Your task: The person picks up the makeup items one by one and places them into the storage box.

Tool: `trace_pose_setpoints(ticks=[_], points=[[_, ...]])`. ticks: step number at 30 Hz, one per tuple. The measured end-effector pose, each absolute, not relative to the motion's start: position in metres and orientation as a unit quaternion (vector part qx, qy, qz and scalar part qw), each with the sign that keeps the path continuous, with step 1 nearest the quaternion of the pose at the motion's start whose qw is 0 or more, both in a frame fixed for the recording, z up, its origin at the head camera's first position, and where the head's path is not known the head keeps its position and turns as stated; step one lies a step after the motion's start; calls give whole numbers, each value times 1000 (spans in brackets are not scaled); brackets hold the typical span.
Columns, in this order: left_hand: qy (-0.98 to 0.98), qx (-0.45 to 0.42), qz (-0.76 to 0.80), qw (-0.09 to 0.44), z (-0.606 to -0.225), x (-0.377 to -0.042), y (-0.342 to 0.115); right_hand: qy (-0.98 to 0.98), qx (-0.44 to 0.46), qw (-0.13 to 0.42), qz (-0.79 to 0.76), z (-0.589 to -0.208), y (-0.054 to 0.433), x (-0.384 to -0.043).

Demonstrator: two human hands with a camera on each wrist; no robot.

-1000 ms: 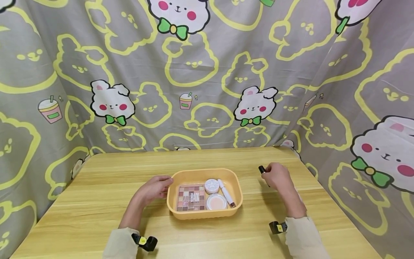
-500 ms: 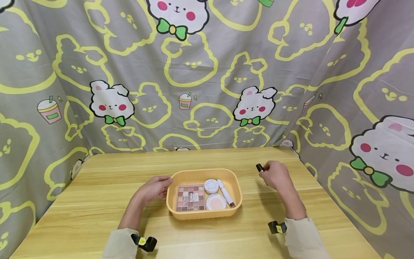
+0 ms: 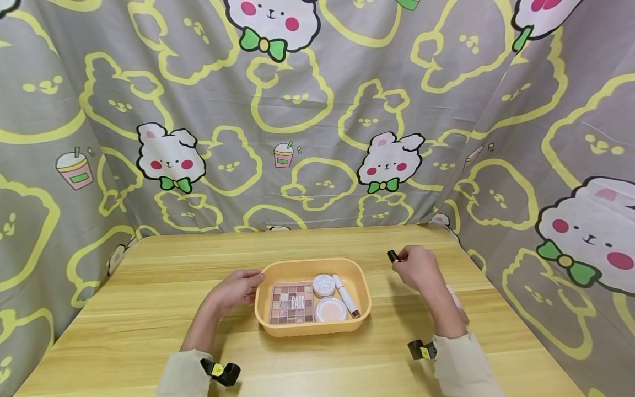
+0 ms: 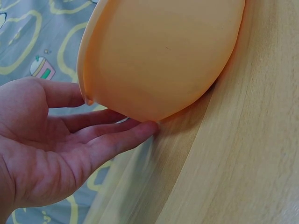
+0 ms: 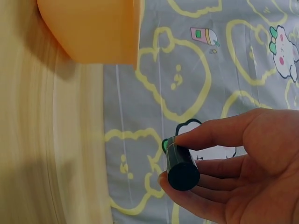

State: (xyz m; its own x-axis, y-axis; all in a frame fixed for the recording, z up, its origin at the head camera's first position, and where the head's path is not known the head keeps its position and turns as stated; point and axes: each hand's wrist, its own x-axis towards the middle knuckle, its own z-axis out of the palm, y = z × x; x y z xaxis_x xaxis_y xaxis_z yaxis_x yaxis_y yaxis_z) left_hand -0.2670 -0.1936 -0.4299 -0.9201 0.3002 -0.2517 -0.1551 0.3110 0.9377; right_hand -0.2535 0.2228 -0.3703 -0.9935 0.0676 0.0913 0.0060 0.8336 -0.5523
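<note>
In the head view, a yellow plastic basket (image 3: 317, 331) stands mid-table. Inside lie an eyeshadow palette (image 3: 291, 304), a white round case with a star (image 3: 324, 285), a round compact with a pale peach centre (image 3: 331, 310) and a slim white tube with a brown end (image 3: 347, 298). My left hand (image 3: 240, 288) holds the basket's left end, fingers at its rim and underside in the left wrist view. To the right of the basket, my right hand (image 3: 418, 267) pinches a black cosmetic tube (image 5: 182, 168) with a thin gold band, raised over the table; the fingers hide part of it.
A pale pink item (image 3: 455, 298) lies on the wooden table (image 3: 149, 309) beyond my right forearm, partly hidden by it. A grey patterned curtain (image 3: 317, 138) encloses the table's back and sides.
My right hand has shifted slightly left toward the basket with the black tube. More of the pale pink item shows beside the forearm. The left hand keeps its place at the basket.
</note>
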Motion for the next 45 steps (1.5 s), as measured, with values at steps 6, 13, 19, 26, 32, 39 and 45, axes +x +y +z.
trace_pose_setpoints(ticks=[6, 13, 19, 26, 32, 39, 45], points=[[785, 47, 586, 195, -430, -267, -194, -955, -19, 51, 291, -371, 215, -252], [785, 46, 586, 195, -429, -267, -194, -957, -14, 56, 283, -371, 208, -251], [783, 48, 588, 195, -429, -266, -194, -957, -3, 77, 280, -371, 201, -251], [784, 47, 588, 193, -430, -266, -195, -952, 6, 89, 291, -370, 192, -249], [783, 50, 589, 194, -430, -267, -195, -951, 6, 94, 294, -370, 188, -249], [782, 52, 590, 194, -430, -267, -196, -953, 6, 93, 290, -373, 187, -250], [780, 49, 593, 193, -430, -267, -195, -953, 6, 86, 289, -373, 186, -249]])
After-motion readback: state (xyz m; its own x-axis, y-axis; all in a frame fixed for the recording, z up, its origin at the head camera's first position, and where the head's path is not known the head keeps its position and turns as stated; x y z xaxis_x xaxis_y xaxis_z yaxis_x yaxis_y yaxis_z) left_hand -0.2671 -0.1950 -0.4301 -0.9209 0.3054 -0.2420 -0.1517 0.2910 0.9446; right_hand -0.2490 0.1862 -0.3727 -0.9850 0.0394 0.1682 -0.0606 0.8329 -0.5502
